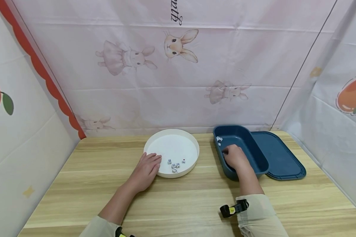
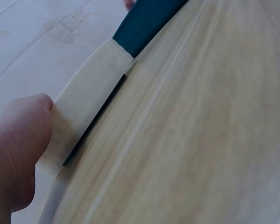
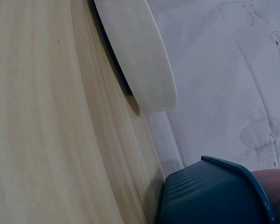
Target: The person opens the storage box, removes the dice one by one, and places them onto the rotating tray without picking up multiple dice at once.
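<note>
A round white tray [image 1: 169, 144] stands on the wooden table, with several white dice [image 1: 174, 166] lying in its near part. My left hand [image 1: 145, 169] rests over the tray's near-left rim with its fingers nearly straight. In the left wrist view, the thumb [image 2: 44, 100] is right at the tray's outer wall. My right hand [image 1: 236, 156] reaches down into a deep blue container [image 1: 255, 154], fingers bent downward by its left wall. A few dice show at those fingertips, and I cannot tell whether any are gripped. More dice [image 1: 219, 139] lie in the container's far-left corner.
A blue lid [image 1: 280, 156] lies flat to the right of the container, partly behind it. Printed rabbit cloth [image 1: 178, 75] hangs along the table's back edge, and more cloth stands at both sides. Wood table surface [image 1: 190, 204] stretches in front of the tray.
</note>
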A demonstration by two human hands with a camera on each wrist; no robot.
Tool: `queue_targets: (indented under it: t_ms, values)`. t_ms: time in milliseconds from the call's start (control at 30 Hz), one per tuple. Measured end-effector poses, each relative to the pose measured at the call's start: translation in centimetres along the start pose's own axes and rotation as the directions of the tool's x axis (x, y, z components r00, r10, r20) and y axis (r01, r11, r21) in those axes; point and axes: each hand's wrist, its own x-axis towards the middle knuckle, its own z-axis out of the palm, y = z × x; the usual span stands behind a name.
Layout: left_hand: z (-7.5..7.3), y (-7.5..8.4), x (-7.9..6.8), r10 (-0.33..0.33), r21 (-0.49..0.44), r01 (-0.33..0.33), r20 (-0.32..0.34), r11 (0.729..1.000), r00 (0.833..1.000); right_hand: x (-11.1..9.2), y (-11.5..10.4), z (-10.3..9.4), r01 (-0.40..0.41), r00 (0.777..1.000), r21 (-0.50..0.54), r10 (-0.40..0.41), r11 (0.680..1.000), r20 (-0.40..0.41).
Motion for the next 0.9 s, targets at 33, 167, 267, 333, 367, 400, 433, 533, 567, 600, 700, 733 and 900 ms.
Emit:
queue_targets:
  t_ms: [33,167,267,333,367,400,433,533,567,600,700,733,900]
  values:
    - [0.0,0.0,0.0,-0.001,-0.001,0.001,0.002,1.0,1.0,0.0,0.0,0.0,0.001,1.0,0.009,0.0,1.0,-0.018]
    - [0.0,0.0,0.0,0.0,-0.001,0.0,0.001,1.0,1.0,0.0,0.0,-0.2,0.007,0.996,0.039,-0.003,0.999,-0.091]
    - [0.1,0.0,0.0,-0.002,0.002,0.002,0.003,1.0,1.0,0.1,0.1,-0.3,0.015,0.991,0.059,-0.007,0.998,-0.131]
    - [0.1,0.0,0.0,-0.002,0.003,0.002,0.003,1.0,1.0,0.1,0.1,-0.5,0.009,0.989,0.077,0.003,0.997,-0.146]
    - [0.1,-0.1,0.0,-0.003,0.003,0.003,0.003,1.0,1.0,0.1,0.1,-0.6,0.004,0.988,0.087,0.01,0.996,-0.151]
    - [0.1,-0.1,0.0,-0.004,0.004,0.004,0.004,1.0,1.0,0.1,0.1,-0.6,-0.003,0.987,0.099,0.018,0.995,-0.158]
    - [0.1,-0.1,0.0,-0.005,0.005,0.005,0.005,1.0,1.0,0.1,0.0,-0.7,-0.009,0.986,0.111,0.028,0.994,-0.164]
    - [0.1,-0.1,0.0,-0.005,0.007,0.005,0.005,1.0,1.0,0.1,-0.1,-0.7,-0.008,0.979,0.139,0.036,0.99,-0.202]
    - [0.1,-0.1,0.0,-0.004,0.007,0.004,0.004,1.0,1.0,0.1,-0.2,-0.7,-0.001,0.975,0.147,0.033,0.989,-0.221]
    - [0.1,-0.1,0.0,-0.004,0.007,0.004,0.003,1.0,1.0,0.0,-0.2,-0.7,0.007,0.97,0.157,0.031,0.987,-0.239]
    - [0.0,-0.1,0.0,-0.002,0.006,0.002,0.0,1.0,1.0,-0.1,-0.4,-0.7,0.029,0.955,0.211,0.035,0.977,-0.294]
    - [0.0,-0.1,0.0,-0.001,0.006,0.001,-0.001,1.0,1.0,-0.1,-0.5,-0.7,0.033,0.95,0.232,0.041,0.972,-0.308]
    - [0.0,0.0,0.0,-0.001,0.003,0.001,-0.001,1.0,1.0,-0.4,-1.0,-0.9,0.076,0.924,0.311,0.05,0.947,-0.378]
